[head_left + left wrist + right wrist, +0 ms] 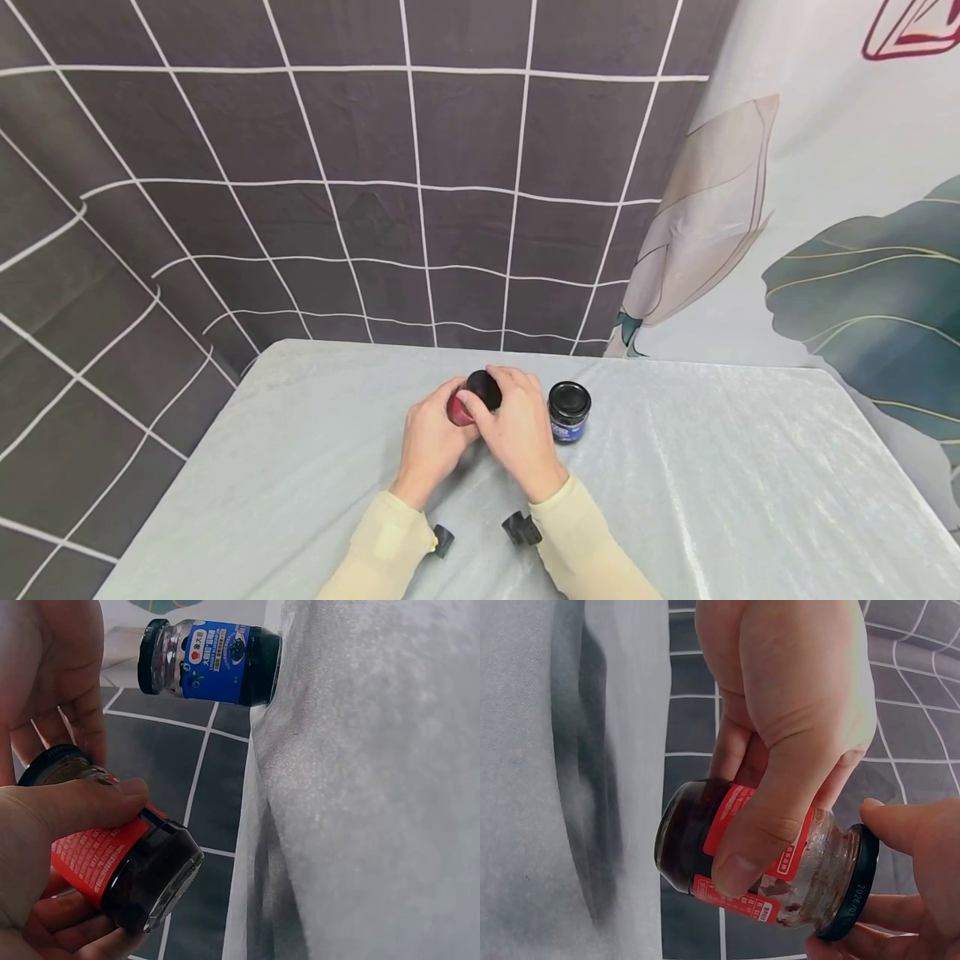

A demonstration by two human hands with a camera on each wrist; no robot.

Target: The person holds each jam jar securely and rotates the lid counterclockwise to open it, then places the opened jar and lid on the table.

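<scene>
My left hand (pixel 429 443) grips the body of a glass jar with a red label (pixel 105 859), its thumb lying across the side. The jar is tilted, with dark contents toward its base and smears on the glass near the neck. My right hand (pixel 522 427) holds the jar's black lid (pixel 853 885) at the top, thumb on one side and fingers on the other. The lid sits on the jar's mouth. A second jar (pixel 568 412), blue-labelled with a black lid, stands upright on the table to the right of my right hand, apart from it.
A pale grey cloth covers the table (pixel 720 467). Behind it and at the left hangs a dark curtain with a white grid (pixel 360 225). A white curtain with a leaf print (pixel 810 275) hangs at the right. Dark wrist devices sit at both cream sleeves (pixel 382 542).
</scene>
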